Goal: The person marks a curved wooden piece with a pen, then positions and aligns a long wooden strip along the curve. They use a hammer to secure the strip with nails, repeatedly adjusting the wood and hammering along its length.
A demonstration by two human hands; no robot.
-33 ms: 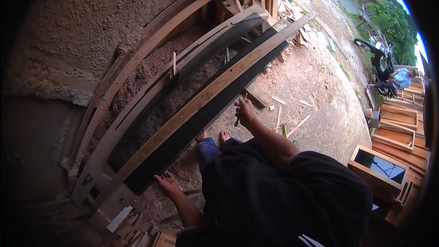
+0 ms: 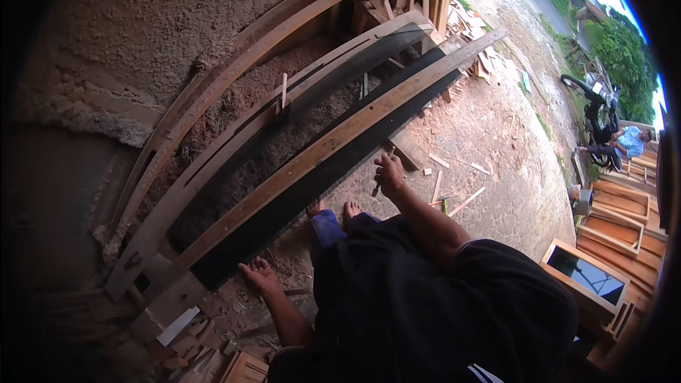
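1. Your right hand [image 2: 389, 174] is closed around a slim stick [image 2: 376, 189] (too small to tell whether it is a pencil or a tool), near the outer edge of the long dark board [image 2: 312, 183].
2. Your left hand [image 2: 261, 276] is loosely open, fingers bent, near the board's lower-left end; in the head view you cannot tell whether the fingertips touch its edge.
3. The dark board slants in front of you from lower left to upper right, with a light wooden strip [image 2: 330, 142] running along it; a curved plank [image 2: 167, 214] stands beyond, on the wall side.
4. The step in hand seems to be checking or positioning the board. As a judgement, moving it calls for support well apart along its length, and a free right hand (the stick now takes up that grip).
5. As for containers, a grey pail-like one [image 2: 583, 202] stands well off to your right, beside the stacked wooden frames [image 2: 617, 206]; what it holds is too small to make out.
6. A green-handled tool [image 2: 445, 206] lies on the ground beyond your right forearm, among thin wood offcuts.
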